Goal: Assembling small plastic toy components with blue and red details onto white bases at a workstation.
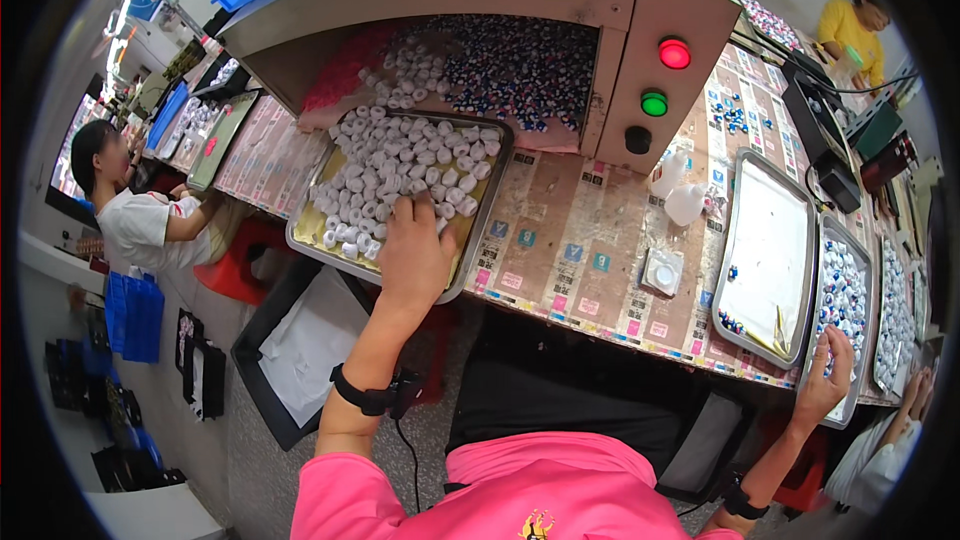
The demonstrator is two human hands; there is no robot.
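My left hand (415,248) reaches over the near edge of a metal tray (476,250) at the left. Its fingers are spread, with their tips touching a heap of small white ring-like pieces (385,170). Far to the right, my right hand (826,380) is at the near end of another metal tray (864,290), which holds many small blue-and-white pieces (842,285). Its fingers are bent upward, apart from the thumb, and I see nothing held between them.
Behind the left tray, a metal machine (620,50) with red and green lights holds more small pieces in its opening. A pale tray (765,240) lies right of a plastic bottle (685,204). A dark bin (265,370) stands below the table. Other people sit nearby.
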